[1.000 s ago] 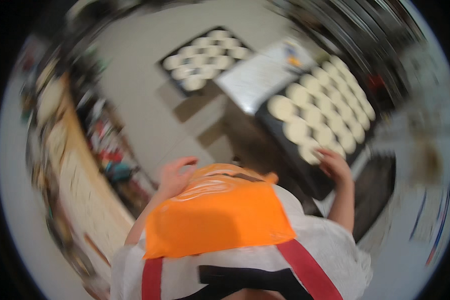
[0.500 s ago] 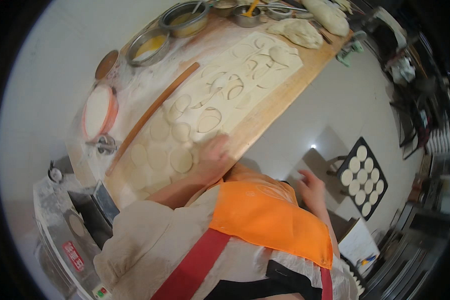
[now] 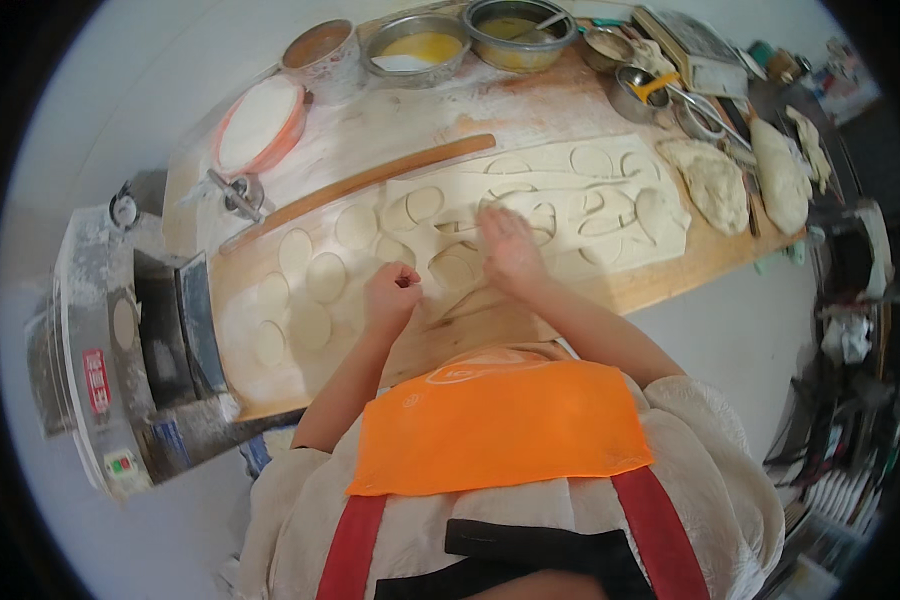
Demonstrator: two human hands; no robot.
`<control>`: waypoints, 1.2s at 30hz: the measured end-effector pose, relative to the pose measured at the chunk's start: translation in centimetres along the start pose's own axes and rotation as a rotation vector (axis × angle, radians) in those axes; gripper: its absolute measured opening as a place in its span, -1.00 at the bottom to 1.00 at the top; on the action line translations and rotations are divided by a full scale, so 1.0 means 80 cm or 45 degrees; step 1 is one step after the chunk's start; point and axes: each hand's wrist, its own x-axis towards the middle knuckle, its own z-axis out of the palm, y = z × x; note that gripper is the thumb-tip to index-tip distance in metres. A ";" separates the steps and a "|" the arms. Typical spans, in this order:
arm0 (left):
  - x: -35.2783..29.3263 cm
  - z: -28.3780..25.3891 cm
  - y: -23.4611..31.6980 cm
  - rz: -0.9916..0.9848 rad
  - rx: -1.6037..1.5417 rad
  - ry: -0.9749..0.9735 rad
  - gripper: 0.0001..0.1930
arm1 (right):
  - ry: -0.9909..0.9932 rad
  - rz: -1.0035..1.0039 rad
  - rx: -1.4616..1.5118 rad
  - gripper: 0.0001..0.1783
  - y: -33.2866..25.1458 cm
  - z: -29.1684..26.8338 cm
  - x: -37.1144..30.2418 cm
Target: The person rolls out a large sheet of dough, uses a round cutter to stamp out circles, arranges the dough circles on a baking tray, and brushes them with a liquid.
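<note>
A sheet of pale dough [image 3: 555, 170] with round cuts lies across the wooden table [image 3: 610, 297]. My right hand [image 3: 513, 255] reaches over the sheet's middle, its fingers stretched out onto the dough beside the cut openings. At the sheet's near left edge is my left hand [image 3: 394, 292], closed with fingers curled; whatever it may hold is hidden. Several loose dough rounds [image 3: 308, 326] lie flat on the left part of the table. Behind them a long wooden rolling pin [image 3: 370, 179] rests at a slant, partly alongside the sheet.
At the back left stand a pink tub [image 3: 272, 157] of white powder and a metal tool [image 3: 240, 194]. Bowls [image 3: 422, 75] with yellow contents line the far edge. Two dough lumps [image 3: 715, 190] sit at the right end. A floury machine [image 3: 98, 300] adjoins the table's left side.
My view has swung right-to-left toward the table; the tray of rounds has left view. My right hand has come from beside the table onto the sheet. Fewer rounds lie near my left hand.
</note>
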 end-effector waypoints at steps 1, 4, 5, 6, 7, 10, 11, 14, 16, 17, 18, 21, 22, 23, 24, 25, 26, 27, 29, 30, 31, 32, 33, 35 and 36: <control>-0.013 0.005 0.025 0.152 -0.018 -0.030 -0.78 | -0.008 0.032 -0.050 -0.35 0.025 0.001 0.008; -0.046 0.021 0.093 0.456 -0.199 0.058 -0.76 | -0.208 -0.013 -0.048 -0.38 0.059 -0.023 0.041; -0.042 0.035 0.086 0.458 -0.360 0.190 -0.73 | -0.314 -0.049 -0.025 -0.41 0.063 -0.030 0.048; -0.041 0.053 0.079 0.465 -0.520 0.310 -0.70 | -0.540 -0.075 -0.061 -0.44 0.076 -0.026 0.053; -0.038 0.067 0.070 0.469 -0.279 0.409 -0.63 | -0.752 -0.104 -0.102 -0.47 0.087 -0.021 0.066; -0.031 0.092 0.043 0.497 0.302 0.493 -0.45 | -0.693 0.056 0.399 -0.60 0.110 -0.043 0.068; -0.039 0.100 0.041 0.531 0.390 0.390 -0.40 | -0.552 0.160 0.671 -0.65 0.120 -0.066 0.065; -0.063 0.125 0.003 0.410 0.684 0.271 -0.33 | 0.216 0.794 1.657 -0.69 0.181 -0.232 0.058; -0.067 0.130 -0.006 0.344 0.812 0.247 -0.32 | 0.677 0.756 1.798 -0.77 0.299 -0.345 0.038; -0.065 0.132 -0.005 0.350 0.822 0.232 -0.32 | 0.754 0.602 2.079 -0.81 0.371 -0.407 0.007; -0.064 0.133 -0.004 0.352 0.844 0.224 -0.31 | 0.915 0.698 1.997 -0.85 0.496 -0.475 -0.029; -0.067 0.137 0.000 0.367 0.916 0.246 -0.31 | 1.658 0.558 1.559 -0.89 0.531 -0.564 -0.081; -0.067 0.138 0.000 0.365 0.918 0.267 -0.31 | 1.639 0.709 1.459 -0.90 0.555 -0.568 -0.095; -0.066 0.141 -0.001 0.370 0.919 0.288 -0.32 | 1.621 0.854 1.355 -0.90 0.598 -0.563 -0.114; -0.062 0.145 0.002 0.380 0.920 0.310 -0.32 | 1.457 0.922 1.447 -0.87 0.650 -0.532 -0.137; -0.048 0.151 0.008 0.405 0.916 0.306 -0.32 | 1.184 1.151 1.089 -0.82 0.728 -0.509 -0.175; -0.062 0.155 0.013 0.323 0.952 0.339 -0.32 | 0.602 1.090 0.477 -0.75 0.655 -0.440 -0.133; -0.061 0.159 0.019 0.296 0.962 0.351 -0.32 | 0.439 1.038 -0.004 -0.71 0.591 -0.382 -0.106; -0.052 0.172 0.038 0.423 0.884 0.322 -0.32 | 0.370 0.699 0.113 -0.54 0.445 -0.280 -0.060; -0.042 0.179 0.052 0.499 0.843 0.300 -0.31 | 0.179 0.520 0.379 -0.42 0.379 -0.247 -0.044; -0.030 0.186 0.073 0.553 0.818 0.296 -0.32 | 0.064 0.265 0.266 -0.31 0.355 -0.198 -0.040; -0.017 0.193 0.093 0.598 0.792 0.295 -0.32 | -0.154 0.137 0.209 -0.22 0.326 -0.169 -0.029; -0.005 0.198 0.108 0.638 0.768 0.296 -0.32 | -0.307 0.126 0.249 -0.16 0.291 -0.156 -0.025; 0.028 0.209 0.119 0.536 0.795 0.344 -0.33 | -0.297 0.025 -0.057 -0.25 0.249 -0.144 -0.029; 0.039 0.209 0.118 0.487 0.810 0.374 -0.34 | -0.451 0.041 -0.085 -0.35 0.250 -0.144 -0.027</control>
